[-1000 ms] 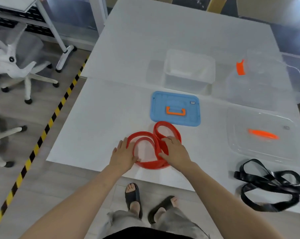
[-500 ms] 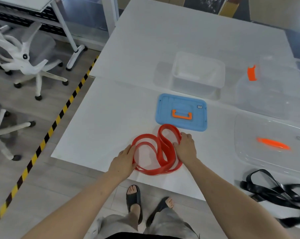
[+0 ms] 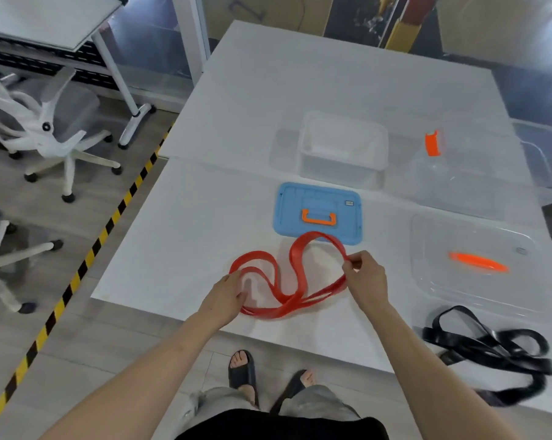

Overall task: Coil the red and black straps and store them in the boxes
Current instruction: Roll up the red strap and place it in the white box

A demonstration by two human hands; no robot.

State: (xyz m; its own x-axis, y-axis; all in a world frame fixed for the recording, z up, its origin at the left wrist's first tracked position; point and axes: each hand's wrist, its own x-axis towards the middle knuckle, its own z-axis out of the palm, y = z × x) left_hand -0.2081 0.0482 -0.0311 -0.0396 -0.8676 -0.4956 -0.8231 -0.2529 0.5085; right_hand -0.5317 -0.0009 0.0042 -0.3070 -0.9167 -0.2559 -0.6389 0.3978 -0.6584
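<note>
A red strap [image 3: 295,274] lies in loose loops near the front edge of the white table [image 3: 205,217]. My left hand [image 3: 227,296] grips its left loop down at the tabletop. My right hand [image 3: 365,277] pinches the right loop and holds it lifted. A tangled black strap [image 3: 490,347] rests at the front right, away from both hands. Behind the red strap stands a small clear box [image 3: 343,150], open. A larger clear box [image 3: 471,166] with an orange latch stands to its right.
A blue lid [image 3: 317,212] with an orange handle lies flat just behind the red strap. A clear lid [image 3: 471,262] with an orange handle lies at the right. White office chairs [image 3: 56,128] and yellow-black floor tape [image 3: 78,274] are left of the table.
My right hand has moved right and lifted, pulling the right loop of the red strap wider. My left hand has closed on the left loop. The camera has tilted slightly.
</note>
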